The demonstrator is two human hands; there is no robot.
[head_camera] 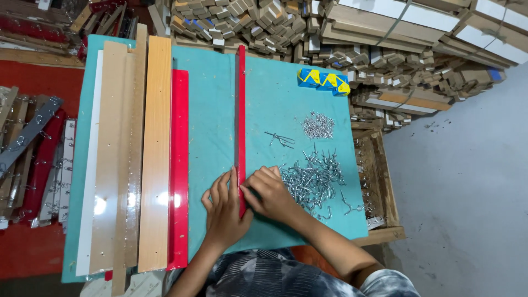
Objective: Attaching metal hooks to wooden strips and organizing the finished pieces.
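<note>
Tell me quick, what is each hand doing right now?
Left hand: open, lying flat against the near end of the narrow red strip.
Right hand: fingers curled, pressing on the same strip; a closed grip cannot be told.

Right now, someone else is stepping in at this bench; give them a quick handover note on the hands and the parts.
Left hand and right hand both press on the near end of the narrow red strip, which lies lengthwise on the teal table cover.
Pile of metal hooks just right of the right hand; small heap of screws beyond it.
Stacked boards lie left, untouched.
No hooks visible on the red strip; fitting looks still to do.
</note>
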